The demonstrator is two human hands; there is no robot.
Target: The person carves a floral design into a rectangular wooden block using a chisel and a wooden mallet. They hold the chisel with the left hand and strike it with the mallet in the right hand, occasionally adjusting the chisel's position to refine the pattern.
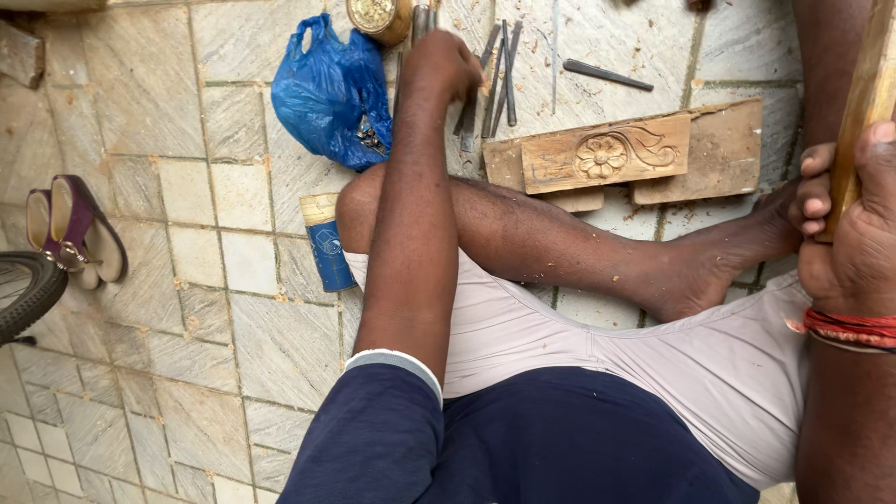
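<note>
Two hands: left (pixel 443 61) among chisels (pixel 495 79), right (pixel 854 224) round wooden handle (pixel 863 103).

Lying on the tiled floor (pixel 187 280) just beside the bent knee: a cylindrical container (pixel 326 241), blue label, pale yellow cap end. Above it, a crumpled blue plastic bag (pixel 331 93), knotted handles up, dark contents at its lower edge. At the top edge, a round golden tin (pixel 378 16), partly cropped
</note>
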